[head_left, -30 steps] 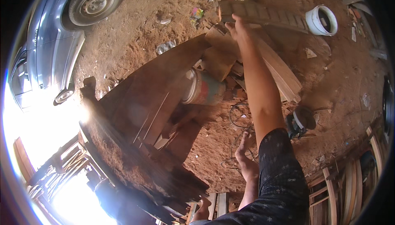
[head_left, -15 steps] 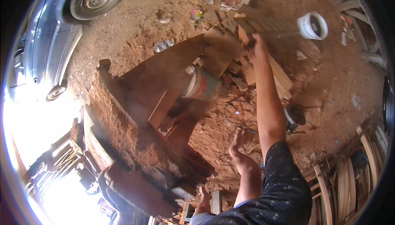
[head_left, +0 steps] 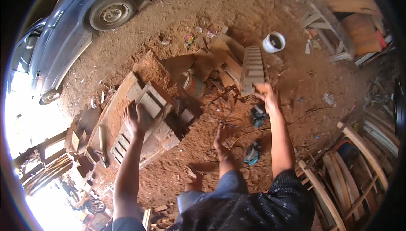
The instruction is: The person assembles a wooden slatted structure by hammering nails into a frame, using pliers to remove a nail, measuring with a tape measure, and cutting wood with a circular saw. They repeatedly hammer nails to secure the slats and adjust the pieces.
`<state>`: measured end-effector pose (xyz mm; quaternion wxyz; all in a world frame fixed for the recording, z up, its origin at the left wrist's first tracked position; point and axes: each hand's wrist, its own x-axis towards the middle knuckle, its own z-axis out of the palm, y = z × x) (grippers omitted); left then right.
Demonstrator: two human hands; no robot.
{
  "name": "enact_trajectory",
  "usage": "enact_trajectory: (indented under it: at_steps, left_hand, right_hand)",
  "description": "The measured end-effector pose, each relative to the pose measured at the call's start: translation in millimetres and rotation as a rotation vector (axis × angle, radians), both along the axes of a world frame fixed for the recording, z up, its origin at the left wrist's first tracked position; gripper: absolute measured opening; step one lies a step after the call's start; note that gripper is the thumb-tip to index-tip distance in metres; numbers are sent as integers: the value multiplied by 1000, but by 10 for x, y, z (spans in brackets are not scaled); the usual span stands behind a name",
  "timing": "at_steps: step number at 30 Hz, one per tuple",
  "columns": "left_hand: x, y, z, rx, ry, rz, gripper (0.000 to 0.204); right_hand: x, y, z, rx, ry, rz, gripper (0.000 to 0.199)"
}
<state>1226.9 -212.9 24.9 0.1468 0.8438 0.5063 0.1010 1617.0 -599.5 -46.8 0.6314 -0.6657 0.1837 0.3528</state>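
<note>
My left hand (head_left: 134, 120) is over the bench at the left, fingers apart, beside a slatted wooden frame (head_left: 153, 100) lying on it; whether it touches the frame I cannot tell. The bench top (head_left: 120, 110) is dusted with sawdust. My right hand (head_left: 270, 99) reaches forward at the right, fingers closed round a small brown wooden block (head_left: 260, 88). Just beyond that hand a second slatted wooden frame (head_left: 254, 64) leans on a heap of boards. Below the hand two power tools lie on the ground, a dark one (head_left: 258, 114) and a teal one (head_left: 252, 153).
A white bucket (head_left: 274, 42) stands past the heap, and another bucket (head_left: 193, 85) is tipped beside the bench. Cables (head_left: 220, 108) loop near my feet. A blue car (head_left: 63, 32) stands far left. Wooden lengths (head_left: 338, 176) are stacked at the right.
My right hand has drawn back from the wood heap with a block in it. My left hand has come into view over the bench. The view has shifted, showing the bench's slatted frame.
</note>
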Motion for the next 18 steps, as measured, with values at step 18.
enact_trajectory:
  at_steps: [18]
  left_hand:
    - [-673,-1567,2311,-1612,-1353,206,81]
  right_hand:
    - [-2553,-1365,4332,186,-333,846,71]
